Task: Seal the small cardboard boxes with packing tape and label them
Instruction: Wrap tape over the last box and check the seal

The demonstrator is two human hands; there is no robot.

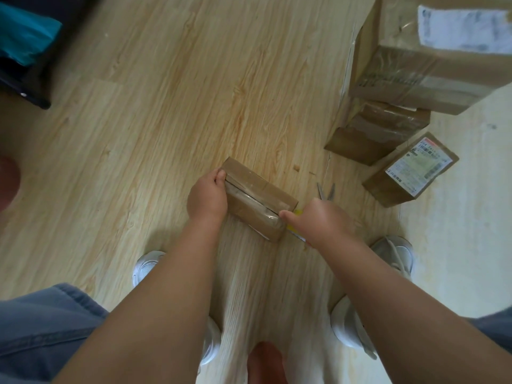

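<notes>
Left hand (206,199) gripping box (260,189), right hand (318,223) touching its corner

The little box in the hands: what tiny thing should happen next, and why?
Probably the right hand should rub the clear tape down over the near end of the small box. The left hand grips the far end, which steadies the box. The tape looks wrinkled and loose at the near end, and the right thumb touches the box just there.
</notes>
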